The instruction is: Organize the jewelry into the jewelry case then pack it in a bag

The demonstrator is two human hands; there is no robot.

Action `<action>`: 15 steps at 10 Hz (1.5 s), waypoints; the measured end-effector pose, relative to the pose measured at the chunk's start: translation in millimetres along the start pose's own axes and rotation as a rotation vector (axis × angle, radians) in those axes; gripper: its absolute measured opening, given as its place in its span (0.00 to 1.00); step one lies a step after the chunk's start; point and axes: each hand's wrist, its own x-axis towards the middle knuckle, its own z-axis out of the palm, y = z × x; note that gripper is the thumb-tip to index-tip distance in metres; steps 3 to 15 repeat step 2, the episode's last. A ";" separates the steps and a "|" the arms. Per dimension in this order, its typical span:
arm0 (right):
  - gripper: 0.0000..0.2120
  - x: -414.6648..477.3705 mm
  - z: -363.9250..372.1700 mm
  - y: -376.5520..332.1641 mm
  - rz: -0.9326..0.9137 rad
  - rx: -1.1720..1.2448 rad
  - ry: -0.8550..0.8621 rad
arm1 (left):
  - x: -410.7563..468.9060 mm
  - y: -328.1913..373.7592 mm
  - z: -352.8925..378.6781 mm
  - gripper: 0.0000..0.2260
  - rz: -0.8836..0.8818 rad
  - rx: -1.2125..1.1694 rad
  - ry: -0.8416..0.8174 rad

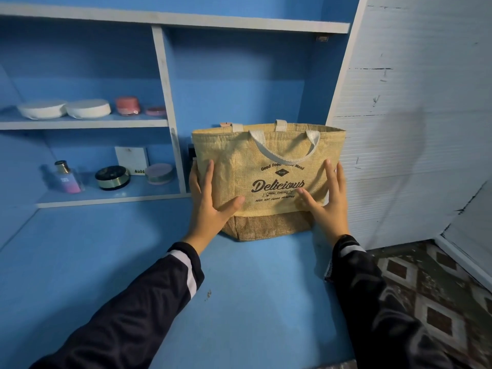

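Left grip (210, 206) and right grip (328, 201), fingers straight, press the jute bag (234, 166) on the bench (119, 262); jewelry case unseen, packing likely done.

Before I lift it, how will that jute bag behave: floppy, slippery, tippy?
The jute bag stands upright with its mouth holding shape, so probably fairly stiff. Its coarse weave should grip well against the left hand and right hand, which lie flat against it. It is wider at the top than the base, so a high push might tip it.
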 end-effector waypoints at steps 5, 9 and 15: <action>0.32 -20.5 -5.9 -2.5 -0.043 -0.094 0.151 | -25.7 12.8 -20.4 0.47 -0.011 0.040 -0.020; 0.32 -20.5 -5.9 -2.5 -0.043 -0.094 0.151 | -25.7 12.8 -20.4 0.47 -0.011 0.040 -0.020; 0.32 -20.5 -5.9 -2.5 -0.043 -0.094 0.151 | -25.7 12.8 -20.4 0.47 -0.011 0.040 -0.020</action>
